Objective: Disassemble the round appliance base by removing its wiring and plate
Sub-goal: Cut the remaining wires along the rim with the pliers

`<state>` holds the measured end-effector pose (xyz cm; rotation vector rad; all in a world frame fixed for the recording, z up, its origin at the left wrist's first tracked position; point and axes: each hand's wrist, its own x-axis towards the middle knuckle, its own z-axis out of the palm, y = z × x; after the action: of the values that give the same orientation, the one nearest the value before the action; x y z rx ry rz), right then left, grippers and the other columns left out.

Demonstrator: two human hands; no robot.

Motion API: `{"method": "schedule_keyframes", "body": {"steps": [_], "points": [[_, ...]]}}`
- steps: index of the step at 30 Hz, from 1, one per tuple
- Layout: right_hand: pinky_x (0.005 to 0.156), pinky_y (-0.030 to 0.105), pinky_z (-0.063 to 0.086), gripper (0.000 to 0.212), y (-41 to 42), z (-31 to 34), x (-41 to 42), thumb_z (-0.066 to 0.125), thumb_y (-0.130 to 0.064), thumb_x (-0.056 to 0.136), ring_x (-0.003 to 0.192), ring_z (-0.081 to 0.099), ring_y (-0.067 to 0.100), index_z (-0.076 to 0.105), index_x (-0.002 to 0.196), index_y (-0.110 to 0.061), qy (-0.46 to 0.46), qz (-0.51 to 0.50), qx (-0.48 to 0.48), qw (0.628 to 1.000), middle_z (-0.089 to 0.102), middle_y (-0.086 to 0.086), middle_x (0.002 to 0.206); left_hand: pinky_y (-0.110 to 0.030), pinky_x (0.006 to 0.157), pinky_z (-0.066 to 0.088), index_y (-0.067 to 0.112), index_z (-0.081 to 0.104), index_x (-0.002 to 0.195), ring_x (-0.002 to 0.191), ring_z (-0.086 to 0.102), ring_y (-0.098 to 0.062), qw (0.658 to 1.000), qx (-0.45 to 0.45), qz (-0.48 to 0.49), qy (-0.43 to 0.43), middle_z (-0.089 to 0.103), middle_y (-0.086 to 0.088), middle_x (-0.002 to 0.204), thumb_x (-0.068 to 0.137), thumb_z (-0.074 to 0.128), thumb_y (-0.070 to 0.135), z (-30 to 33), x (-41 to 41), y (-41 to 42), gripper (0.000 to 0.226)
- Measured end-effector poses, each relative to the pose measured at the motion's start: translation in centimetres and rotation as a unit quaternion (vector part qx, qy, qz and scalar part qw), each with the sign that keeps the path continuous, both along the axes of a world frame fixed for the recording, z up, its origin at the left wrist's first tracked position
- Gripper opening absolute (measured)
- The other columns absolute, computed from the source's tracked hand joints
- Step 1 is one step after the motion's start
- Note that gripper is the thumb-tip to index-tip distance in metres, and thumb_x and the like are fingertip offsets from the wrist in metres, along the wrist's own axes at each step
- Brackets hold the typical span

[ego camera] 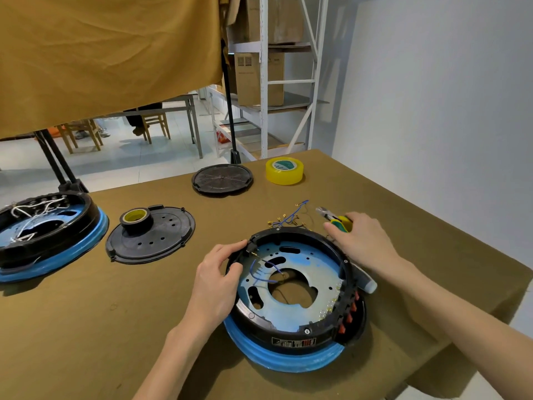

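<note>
A second base [43, 235] and a cover [151, 236] with tape [136, 218] lie well left of the grip; the left hand [216, 284] pinches the left rim of the round base [291, 301], thumb inside beside a blue wire [259, 274] over the plate [314, 264]; pulled wires [288, 219] lie just beyond; the right hand [363, 241] closes round pliers [336, 219] past the far-right rim.

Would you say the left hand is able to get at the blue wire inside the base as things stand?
Probably yes: the left hand grips the base's rim right beside the blue wire, which lies exposed on the plate with nothing covering it.
</note>
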<state>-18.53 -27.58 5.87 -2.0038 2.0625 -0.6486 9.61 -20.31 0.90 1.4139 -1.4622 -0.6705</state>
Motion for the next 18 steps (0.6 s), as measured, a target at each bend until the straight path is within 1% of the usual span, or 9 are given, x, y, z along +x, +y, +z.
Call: {"method": "schedule_keyframes", "body": {"steps": [2, 4, 7, 8, 10, 12, 14, 16, 18], "points": [[0.088, 0.047, 0.052, 0.052, -1.5, -1.3, -0.8, 0.051, -0.064, 0.095, 0.094, 0.062, 0.036, 0.059, 0.09, -0.013, 0.029, -0.038, 0.036, 0.998, 0.066, 0.012, 0.095, -0.045, 0.105, 0.049, 0.032, 0.068, 0.129, 0.123, 0.055, -0.005, 1.0, 0.0, 0.0, 0.027, 0.065, 0.02, 0.12, 0.101, 0.05, 0.003, -0.3, -0.1, 0.0, 0.044], [0.094, 0.046, 0.047, 0.054, -2.7, -2.6, -1.2, 0.051, -0.065, 0.095, 0.103, 0.059, 0.037, 0.059, 0.094, -0.011, 0.073, -0.054, 0.053, 0.994, 0.064, 0.013, 0.103, -0.046, 0.105, 0.049, 0.034, 0.068, 0.127, 0.124, 0.055, -0.007, 0.999, 0.003, -0.002, 0.05, 0.065, 0.021, 0.12, 0.101, 0.049, 0.002, -0.5, -0.3, 0.1, 0.046], [0.101, 0.048, 0.04, 0.061, -3.5, -3.6, -1.0, 0.052, -0.065, 0.095, 0.12, 0.05, 0.039, 0.058, 0.12, -0.01, 0.123, -0.058, 0.073, 0.988, 0.057, 0.017, 0.127, -0.045, 0.104, 0.05, 0.037, 0.068, 0.127, 0.124, 0.055, -0.007, 0.998, 0.006, -0.002, 0.065, 0.065, 0.023, 0.12, 0.101, 0.049, 0.002, -0.7, -0.3, 0.2, 0.047], [0.103, 0.048, 0.038, 0.063, -3.6, -3.5, -0.9, 0.052, -0.064, 0.095, 0.124, 0.048, 0.039, 0.056, 0.128, -0.01, 0.119, -0.055, 0.076, 0.989, 0.053, 0.018, 0.133, -0.045, 0.104, 0.05, 0.036, 0.068, 0.128, 0.124, 0.056, -0.007, 0.998, 0.006, -0.003, 0.068, 0.066, 0.022, 0.121, 0.101, 0.049, 0.002, -0.7, -0.3, 0.2, 0.047], [0.106, 0.049, 0.038, 0.057, -3.5, -2.3, -0.5, 0.052, -0.054, 0.099, 0.126, 0.047, 0.039, 0.054, 0.136, -0.011, 0.058, -0.04, 0.039, 0.997, 0.05, 0.019, 0.137, -0.041, 0.1, 0.054, 0.036, 0.068, 0.128, 0.121, 0.06, -0.007, 0.997, 0.009, -0.009, 0.083, 0.068, 0.021, 0.122, 0.101, 0.048, 0.001, -0.6, -0.3, 0.2, 0.048], [0.101, 0.047, 0.046, 0.039, -2.6, -0.5, 0.7, 0.053, -0.04, 0.101, 0.115, 0.057, 0.029, 0.061, 0.128, -0.013, -0.037, 0.003, -0.055, 0.998, 0.059, 0.012, 0.127, -0.033, 0.09, 0.059, 0.037, 0.069, 0.127, 0.115, 0.065, -0.005, 0.995, 0.012, -0.019, 0.1, 0.07, 0.022, 0.119, 0.101, 0.047, 0.0, -0.4, -0.5, 0.2, 0.05], [0.086, 0.04, 0.053, 0.021, -0.6, 1.2, 3.1, 0.056, -0.032, 0.1, 0.091, 0.064, 0.017, 0.07, 0.104, -0.017, -0.112, 0.091, -0.097, 0.985, 0.07, 0.001, 0.101, -0.023, 0.082, 0.058, 0.035, 0.069, 0.126, 0.111, 0.066, -0.004, 0.994, 0.009, -0.026, 0.105, 0.071, 0.024, 0.116, 0.101, 0.046, -0.002, -0.3, -0.5, 0.3, 0.05], [0.074, 0.035, 0.051, 0.02, 1.7, 1.7, 6.2, 0.058, -0.034, 0.097, 0.076, 0.063, 0.014, 0.071, 0.087, -0.022, -0.114, 0.193, -0.051, 0.973, 0.07, -0.006, 0.081, -0.021, 0.081, 0.057, 0.033, 0.069, 0.127, 0.111, 0.066, -0.003, 0.995, 0.004, -0.029, 0.1, 0.071, 0.024, 0.116, 0.101, 0.047, -0.002, -0.3, -0.4, 0.2, 0.049], [0.072, 0.036, 0.052, 0.024, 3.5, 1.1, 9.0, 0.057, -0.042, 0.096, 0.075, 0.063, 0.014, 0.07, 0.088, -0.023, -0.071, 0.243, 0.023, 0.967, 0.069, -0.007, 0.08, -0.026, 0.087, 0.059, 0.032, 0.068, 0.128, 0.112, 0.067, -0.005, 0.994, 0.004, -0.034, 0.1, 0.071, 0.022, 0.118, 0.101, 0.048, -0.002, -0.4, -0.3, 0.2, 0.049]]}}
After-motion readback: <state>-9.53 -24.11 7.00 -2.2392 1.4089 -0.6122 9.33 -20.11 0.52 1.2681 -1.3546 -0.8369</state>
